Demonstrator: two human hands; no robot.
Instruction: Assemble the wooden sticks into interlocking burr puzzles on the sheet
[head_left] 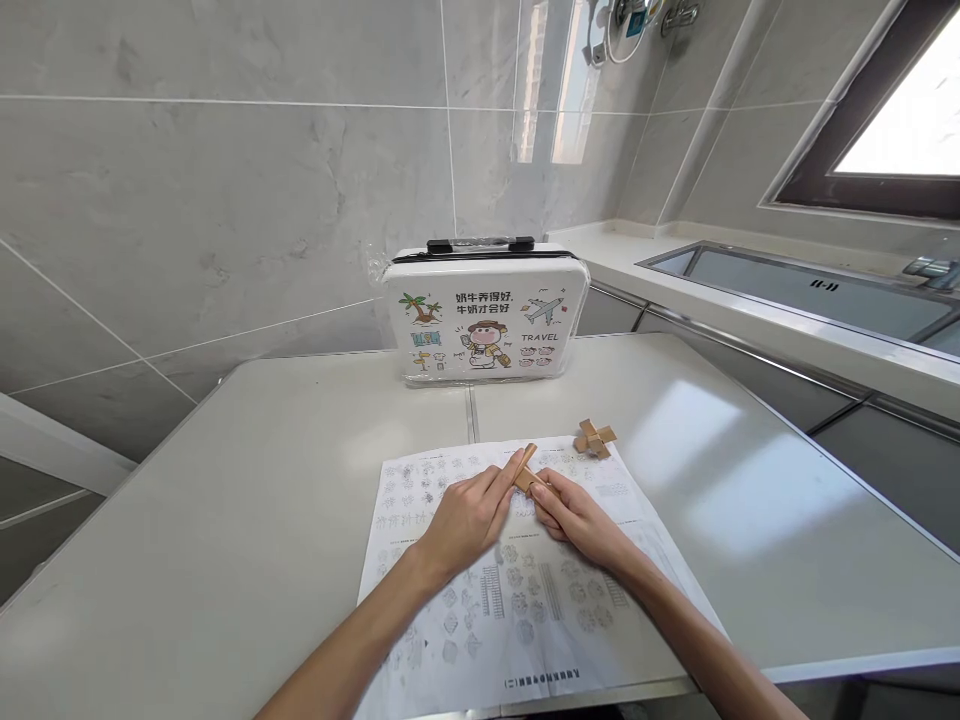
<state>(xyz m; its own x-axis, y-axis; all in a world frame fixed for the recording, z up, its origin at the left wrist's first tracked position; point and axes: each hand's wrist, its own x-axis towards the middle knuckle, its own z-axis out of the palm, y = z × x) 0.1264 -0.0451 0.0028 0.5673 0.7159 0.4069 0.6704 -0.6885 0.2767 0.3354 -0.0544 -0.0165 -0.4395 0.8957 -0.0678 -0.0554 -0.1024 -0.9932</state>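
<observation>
Over a printed instruction sheet, my two hands meet around small wooden puzzle pieces. My left hand is closed on a wooden stick that points up and away. My right hand pinches another wooden piece, which touches or crosses the first one. Fingers cover parts of both pieces, so I cannot tell how they join. Beyond my right hand, at the sheet's upper right corner, sits an assembled wooden burr puzzle with arms sticking out.
A white cartoon-printed case in clear plastic stands at the back of the white table, against the grey tiled wall. On the right runs a counter with a sink and a faucet, below a window.
</observation>
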